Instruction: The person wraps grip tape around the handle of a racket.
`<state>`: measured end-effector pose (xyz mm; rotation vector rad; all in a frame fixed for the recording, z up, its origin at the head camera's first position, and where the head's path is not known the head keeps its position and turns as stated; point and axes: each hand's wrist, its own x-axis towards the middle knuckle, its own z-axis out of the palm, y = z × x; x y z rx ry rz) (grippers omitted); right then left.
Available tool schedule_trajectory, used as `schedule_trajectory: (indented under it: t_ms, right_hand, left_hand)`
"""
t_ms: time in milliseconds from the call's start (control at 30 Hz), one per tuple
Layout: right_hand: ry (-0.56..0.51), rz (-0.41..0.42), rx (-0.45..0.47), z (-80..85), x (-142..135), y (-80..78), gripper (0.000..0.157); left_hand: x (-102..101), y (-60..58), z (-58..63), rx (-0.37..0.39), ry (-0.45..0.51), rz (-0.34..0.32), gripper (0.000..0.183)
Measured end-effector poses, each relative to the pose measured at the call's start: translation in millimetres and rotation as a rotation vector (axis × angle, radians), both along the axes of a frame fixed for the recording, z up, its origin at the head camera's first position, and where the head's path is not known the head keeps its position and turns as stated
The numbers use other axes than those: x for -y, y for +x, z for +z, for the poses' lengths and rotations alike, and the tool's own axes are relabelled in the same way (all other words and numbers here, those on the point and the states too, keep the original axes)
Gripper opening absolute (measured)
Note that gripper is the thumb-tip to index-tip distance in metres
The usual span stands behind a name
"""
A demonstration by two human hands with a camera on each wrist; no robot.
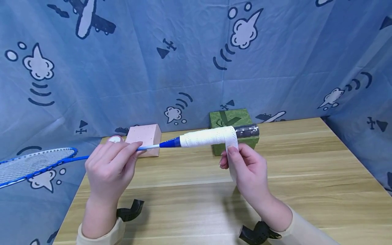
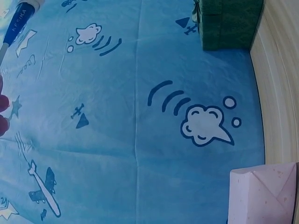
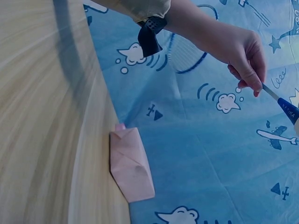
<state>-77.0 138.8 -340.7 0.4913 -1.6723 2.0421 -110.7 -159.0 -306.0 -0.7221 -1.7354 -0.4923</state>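
A badminton racket [image 1: 169, 142] is held level above the table, its strung head off to the left. My left hand [image 1: 111, 166] grips its thin shaft; the right wrist view shows this same left hand [image 3: 245, 58] pinching the shaft near the blue cone. White perforated grip tape [image 1: 205, 136] covers most of the handle. The black end [image 1: 247, 130] of the handle is bare. My right hand [image 1: 251, 170] pinches the loose strip of tape between thumb and fingers, just below the handle. In the left wrist view only some fingertips [image 2: 3, 102] show at the edge.
Behind the handle, a green box [image 1: 231, 119] with a ribbon stands at the table's back. A pink box [image 1: 144, 134] and a small round roll [image 1: 115, 139] are behind my left hand. The wooden table [image 1: 190, 204] meets a blue patterned curtain [image 1: 190, 61].
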Motion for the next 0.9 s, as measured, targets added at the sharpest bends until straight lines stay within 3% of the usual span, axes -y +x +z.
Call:
schedule_trajectory:
  t_ms: [333, 900]
  right_hand:
    - [0.031, -0.024, -0.016, -1.9, -2.5, -1.1, 0.021]
    - [0.057, -0.055, 0.006, 0.2, -1.5, -1.8, 0.021]
  left_hand:
    - [0.0, 0.9, -0.3, -0.006, -0.093, -0.058, 0.034]
    - [0.9, -0.7, 2.5, -0.017, -0.082, -0.011, 0.037]
